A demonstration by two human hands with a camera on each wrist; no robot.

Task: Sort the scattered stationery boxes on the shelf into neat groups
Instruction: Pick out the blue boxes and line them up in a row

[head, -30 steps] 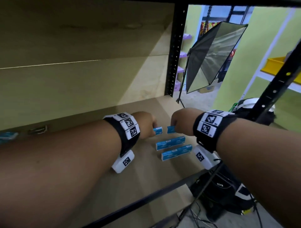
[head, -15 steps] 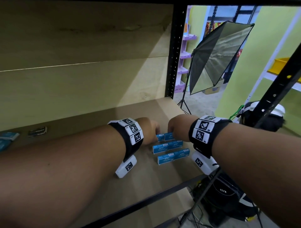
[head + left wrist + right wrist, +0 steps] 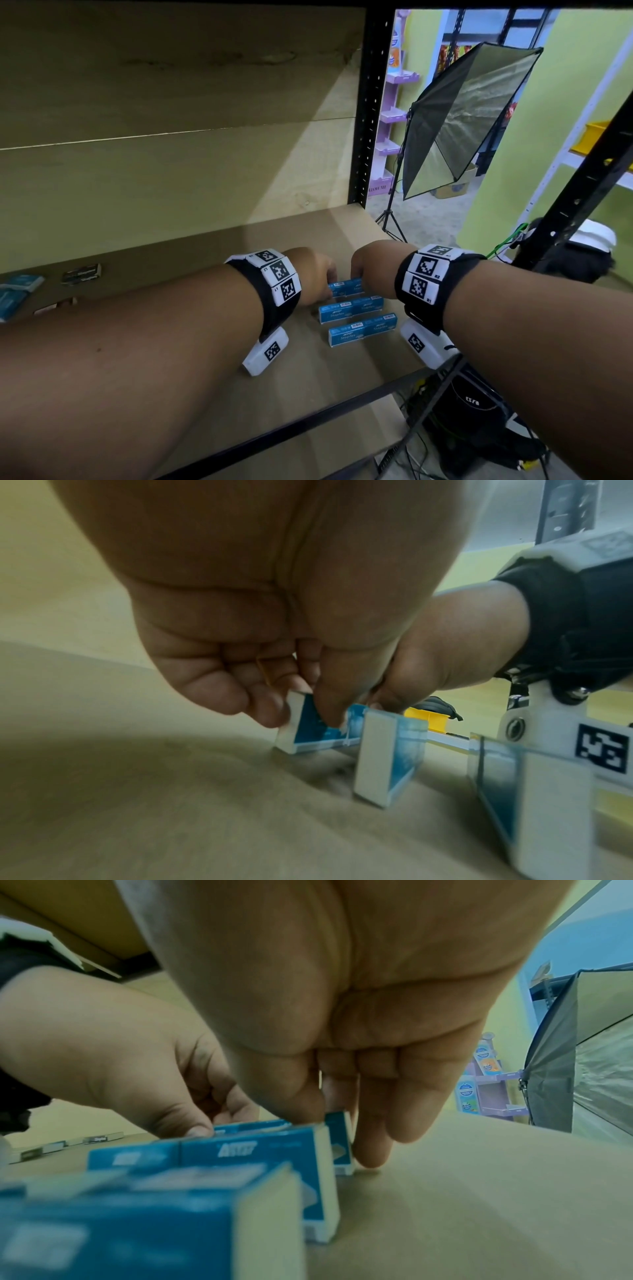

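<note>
A softbox light (image 3: 469,116) on a tripod stands far right; a purple display rack (image 3: 390,130) stands behind it.

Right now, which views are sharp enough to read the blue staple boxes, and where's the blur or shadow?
Head view: sharp, "Staples" legible on the middle blue cardboard staple box; the brown shelf board is shadowed at left. Left wrist view: soft, nearest box smeared. Right wrist view: foreground box out of focus, a logo legible on the next box.

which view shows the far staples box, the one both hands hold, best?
Head view: far box between left hand and right hand. Left wrist shows its left end; right wrist only its right end.
</note>
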